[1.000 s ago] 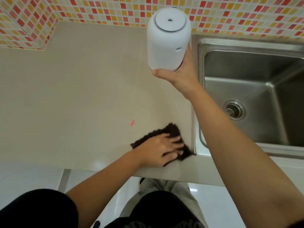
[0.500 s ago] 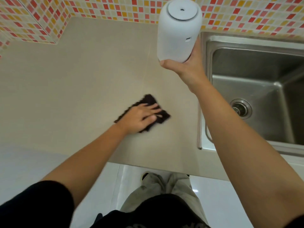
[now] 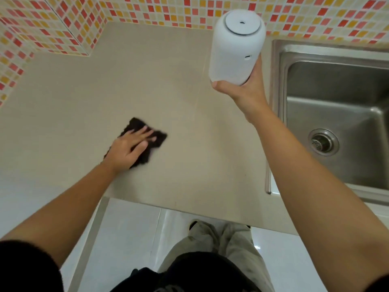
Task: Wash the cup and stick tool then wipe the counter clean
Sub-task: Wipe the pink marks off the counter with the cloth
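The cloth (image 3: pixel 158 138) sits further left than before under the flat left hand (image 3: pixel 128 149), while the right hand (image 3: pixel 246 92) grips the cup (image 3: pixel 235 53) aloft, clearing the counter (image 3: pixel 84 98)

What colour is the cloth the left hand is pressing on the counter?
Very dark brown, almost black: the fuzzy wiping cloth shows best in the head view.

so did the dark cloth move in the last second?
Yes. The dark cloth, pressed under the left hand, has slid left along the counter, away from the sink rim it lay against.
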A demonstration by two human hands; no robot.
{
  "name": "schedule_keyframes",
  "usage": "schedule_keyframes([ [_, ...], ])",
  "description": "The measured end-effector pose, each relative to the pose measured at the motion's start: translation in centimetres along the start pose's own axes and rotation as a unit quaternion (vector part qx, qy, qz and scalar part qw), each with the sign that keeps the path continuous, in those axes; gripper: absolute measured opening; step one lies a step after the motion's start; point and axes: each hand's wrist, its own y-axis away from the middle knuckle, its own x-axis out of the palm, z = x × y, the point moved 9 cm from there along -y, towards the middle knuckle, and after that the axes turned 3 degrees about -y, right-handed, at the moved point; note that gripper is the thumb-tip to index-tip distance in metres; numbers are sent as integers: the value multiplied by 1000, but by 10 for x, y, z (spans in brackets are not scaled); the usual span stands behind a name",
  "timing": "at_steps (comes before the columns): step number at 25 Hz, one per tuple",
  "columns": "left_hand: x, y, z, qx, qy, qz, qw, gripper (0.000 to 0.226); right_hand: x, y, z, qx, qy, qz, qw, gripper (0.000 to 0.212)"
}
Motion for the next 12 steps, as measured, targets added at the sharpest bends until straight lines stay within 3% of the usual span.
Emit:
schedule_keyframes([
  [2, 24, -55, -20, -30, -15, -5, 999, 51, -2, 1, -1, 3, 10, -3, 1000, 80],
  [4, 76, -94, -80, -3, -12, 53, 999, 50, -7, -1, 2, -3, 18, -5, 1000, 79],
  [6, 125, -88, -161, 93, -2, 116, 989, 54, -11, -3, 5, -11, 29, -2, 1000, 79],
  [8, 151, -35, -221, 234, 11, 197, 952, 49, -19, -2, 5, -14, 34, -6, 999, 79],
  [10, 142, 29, -226, 344, 31, 255, 903, 38, -29, -2, 1, -17, 30, -18, 999, 81],
  [12, 111, 49, -178, 370, 32, 241, 897, 33, -33, -1, -5, -18, 25, -18, 999, 83],
])
